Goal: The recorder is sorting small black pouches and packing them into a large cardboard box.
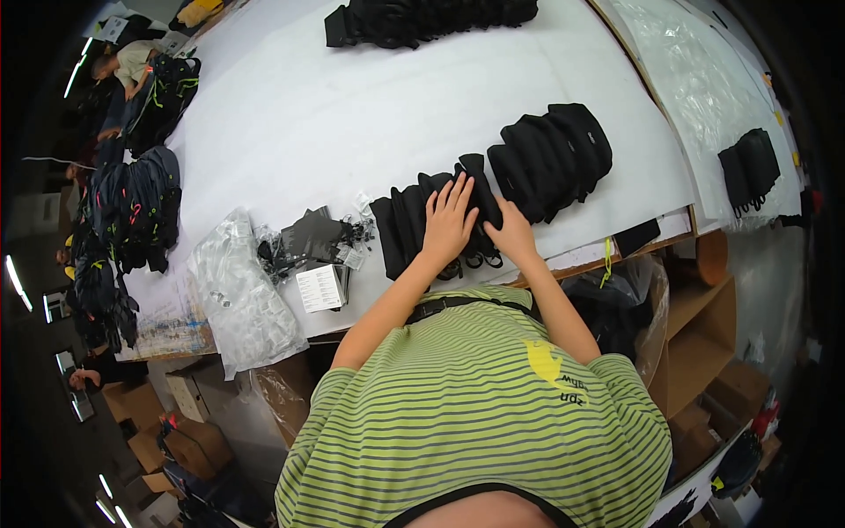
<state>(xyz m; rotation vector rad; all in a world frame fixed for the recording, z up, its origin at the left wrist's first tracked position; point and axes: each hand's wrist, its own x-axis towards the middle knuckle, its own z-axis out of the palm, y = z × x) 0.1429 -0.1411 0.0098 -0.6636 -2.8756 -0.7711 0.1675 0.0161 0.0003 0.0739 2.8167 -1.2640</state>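
A row of black fabric pouches (400,224) stands packed side by side near the table's front edge. My left hand (451,220) lies over its right end, fingers stretched out and slightly apart, palm toward the fabric. One black pouch (481,189) stands upright between my two hands, with dark cord loops at its lower end. At its right side my right hand (513,233) has thumb and forefinger about the pouch's edge; the other fingers are partly hidden. Just to the right, a second group of black pouches (554,158) leans together.
Left of the row lie dark grey cards (312,236), a stack of white printed cards (320,289) and clear plastic bags (242,295). More black pouches (431,19) lie at the far side. Backpacks (141,207) crowd the left edge; a cardboard box (700,339) stands below right.
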